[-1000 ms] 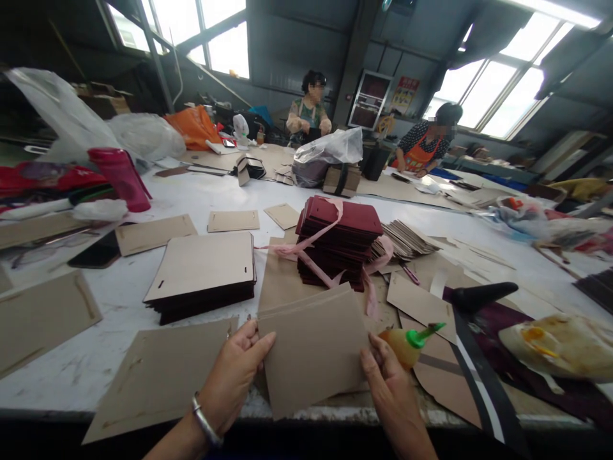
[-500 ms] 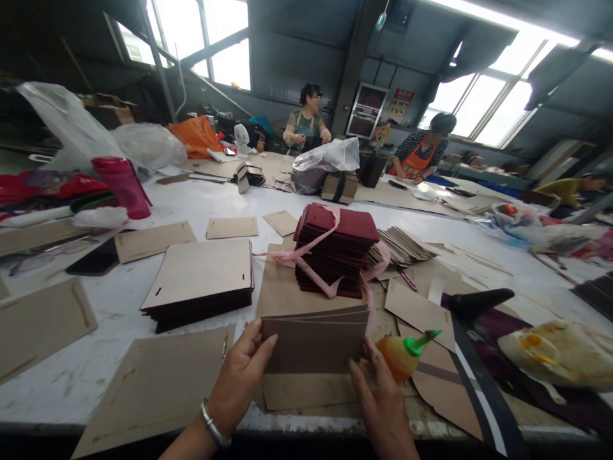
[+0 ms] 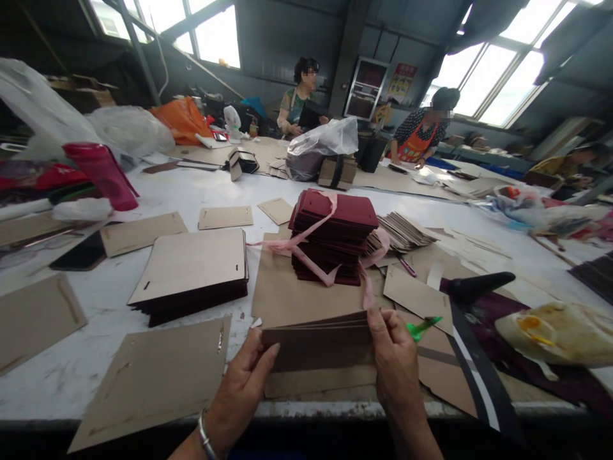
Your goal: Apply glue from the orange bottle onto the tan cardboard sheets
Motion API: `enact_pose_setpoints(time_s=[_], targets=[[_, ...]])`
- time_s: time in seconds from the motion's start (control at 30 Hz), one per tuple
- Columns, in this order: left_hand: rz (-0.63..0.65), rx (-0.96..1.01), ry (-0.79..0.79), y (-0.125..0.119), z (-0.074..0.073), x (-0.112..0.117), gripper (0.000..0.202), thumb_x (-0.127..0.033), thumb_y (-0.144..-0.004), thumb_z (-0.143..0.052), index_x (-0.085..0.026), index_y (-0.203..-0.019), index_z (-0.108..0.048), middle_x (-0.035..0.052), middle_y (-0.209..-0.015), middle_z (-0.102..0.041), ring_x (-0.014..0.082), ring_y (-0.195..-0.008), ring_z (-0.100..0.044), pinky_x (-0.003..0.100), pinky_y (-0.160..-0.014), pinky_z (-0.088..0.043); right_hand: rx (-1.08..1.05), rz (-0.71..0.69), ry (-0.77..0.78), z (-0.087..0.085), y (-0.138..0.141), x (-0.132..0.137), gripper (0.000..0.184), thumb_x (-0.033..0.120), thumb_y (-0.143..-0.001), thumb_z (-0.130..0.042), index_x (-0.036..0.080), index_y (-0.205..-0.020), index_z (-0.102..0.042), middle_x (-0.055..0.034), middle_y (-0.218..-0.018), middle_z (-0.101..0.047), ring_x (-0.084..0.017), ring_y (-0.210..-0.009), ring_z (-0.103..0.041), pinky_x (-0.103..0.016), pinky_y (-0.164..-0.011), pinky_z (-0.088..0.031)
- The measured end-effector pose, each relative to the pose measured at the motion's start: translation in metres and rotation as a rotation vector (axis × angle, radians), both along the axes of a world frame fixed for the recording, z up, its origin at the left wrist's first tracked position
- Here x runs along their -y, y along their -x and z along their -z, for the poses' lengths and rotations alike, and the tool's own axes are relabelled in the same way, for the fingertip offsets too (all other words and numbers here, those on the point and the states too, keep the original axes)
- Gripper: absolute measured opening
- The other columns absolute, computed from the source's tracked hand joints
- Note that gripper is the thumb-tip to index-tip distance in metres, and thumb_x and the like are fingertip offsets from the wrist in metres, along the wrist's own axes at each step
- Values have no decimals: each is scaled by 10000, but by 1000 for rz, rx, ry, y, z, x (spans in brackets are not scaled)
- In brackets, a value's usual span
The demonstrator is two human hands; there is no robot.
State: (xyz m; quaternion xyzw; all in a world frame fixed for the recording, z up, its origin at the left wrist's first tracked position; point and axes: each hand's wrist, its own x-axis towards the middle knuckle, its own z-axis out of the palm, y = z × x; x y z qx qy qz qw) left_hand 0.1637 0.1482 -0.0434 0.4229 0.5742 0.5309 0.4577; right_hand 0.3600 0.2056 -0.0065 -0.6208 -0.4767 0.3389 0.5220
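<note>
A few brown card pieces (image 3: 318, 351) stand on edge near the table's front, gripped at both ends. My left hand (image 3: 246, 377) pinches their left end, thumb in front. At the right end, my right hand (image 3: 395, 358) closes on the upper corner. Under them lies a brown sheet (image 3: 272, 297). Beyond it rises a stack of dark red pieces (image 3: 335, 214) with a pink ribbon (image 3: 311, 236) around it. To the left sits a pile of pieces (image 3: 194, 262) with a beige face on top. A green-tipped glue bottle (image 3: 424, 328) is mostly hidden behind my right hand.
Flat beige cards (image 3: 158, 377) lie on the left, near a phone (image 3: 79, 252) and a pink bottle (image 3: 103, 176). On the right are a black-handled tool (image 3: 479, 287) and a stained pale container (image 3: 550, 332). Two people (image 3: 299, 102) work across the table; another is at far right.
My right hand has risen to the upper right corner of the brown card pieces and now covers the glue bottle's body. The pieces tilt slightly. The camera view has shifted a little.
</note>
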Motion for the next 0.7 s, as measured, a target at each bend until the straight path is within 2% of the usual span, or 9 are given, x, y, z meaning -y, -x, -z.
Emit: enact_pose_setpoints(time_s=[0.1,0.27,0.33,0.4,0.5,0.57,0.63,0.7], targets=[[-56,-20,25,-3,7,2,423,-493,-727,-590,-164,-993,-587,88,-1029,-627,248,-1021,-576,350,-954,-444,29,-6,48,5,2,6,380,576,-783,-487,201,-726,-513,23,-646,-469,-166,-654,-459,-282,-621,-388],[-68,-58,140,-9,15,6,610,-593,-683,-563,-134,-1085,-552,140,-1145,-587,304,-1147,-496,446,-1048,-335,90,25,27,17,4,14,415,528,-835,-347,190,-749,-572,-51,-776,-588,-235,-842,-540,-334,-738,-430],[-75,-86,151,-11,13,7,629,-609,-686,-541,-132,-1095,-551,141,-1184,-569,310,-1206,-440,443,-1072,-299,111,54,27,19,4,13,444,546,-826,-352,182,-771,-599,-69,-813,-619,-263,-926,-543,-362,-795,-432],[-32,-72,157,-12,11,7,598,-612,-712,-509,-145,-1081,-560,122,-1167,-585,298,-1219,-429,405,-1050,-342,112,83,51,20,3,9,472,572,-811,-382,167,-838,-623,-92,-895,-641,-289,-1019,-525,-391,-855,-420],[9,-16,160,-12,5,2,547,-603,-741,-492,-154,-1044,-569,103,-1105,-618,282,-1156,-488,353,-961,-428,99,82,112,19,4,5,552,616,-802,-398,149,-998,-618,-125,-1094,-618,-305,-1151,-466,-420,-953,-372],[3,34,165,-12,2,-3,540,-603,-738,-508,-147,-1022,-566,101,-1063,-633,275,-1074,-543,350,-924,-447,93,29,142,22,4,6,634,639,-811,-366,145,-1169,-538,-131,-1252,-533,-287,-1233,-402,-419,-1015,-321],[5,105,179,-12,2,-8,522,-608,-722,-538,-148,-964,-575,90,-970,-659,266,-971,-592,352,-868,-478,107,-63,162,31,1,11,689,626,-822,-360,138,-1307,-397,-138,-1350,-439,-260,-1269,-365,-412,-1047,-291],[4,158,202,-13,3,-13,477,-595,-712,-570,-151,-885,-586,73,-848,-672,263,-876,-622,354,-786,-513,178,-136,173,45,-4,18,700,588,-822,-390,103,-1326,-357,-169,-1351,-425,-264,-1254,-385,-433,-1049,-293]])
